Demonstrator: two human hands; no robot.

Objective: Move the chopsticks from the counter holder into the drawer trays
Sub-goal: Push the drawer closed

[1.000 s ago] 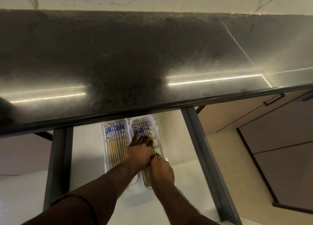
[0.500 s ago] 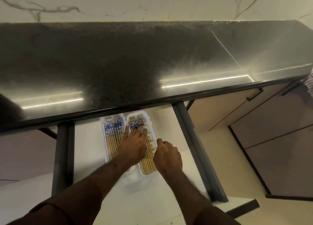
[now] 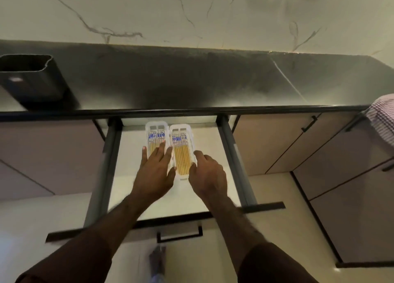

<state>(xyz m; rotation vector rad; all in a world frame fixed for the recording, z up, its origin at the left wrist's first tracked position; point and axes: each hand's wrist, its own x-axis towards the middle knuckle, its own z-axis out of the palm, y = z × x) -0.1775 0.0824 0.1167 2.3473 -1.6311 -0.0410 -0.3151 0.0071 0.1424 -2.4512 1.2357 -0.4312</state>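
With chopsticks (image 3: pixel 180 154) filling both trays (image 3: pixel 190 131) and the holder (image 3: pixel 32 78) seemingly empty, the left hand (image 3: pixel 156 168) rests flat, fingers spread, the right hand (image 3: pixel 207 171) loosely curled.

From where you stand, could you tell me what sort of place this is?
Most likely a home kitchen: a dark stone counter against a marble wall, an open drawer beneath with trays of chopsticks.

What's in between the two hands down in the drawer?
In the head view, the right-hand white tray, full of chopsticks, lies between the left hand and the right hand. The left hand covers part of the other tray.
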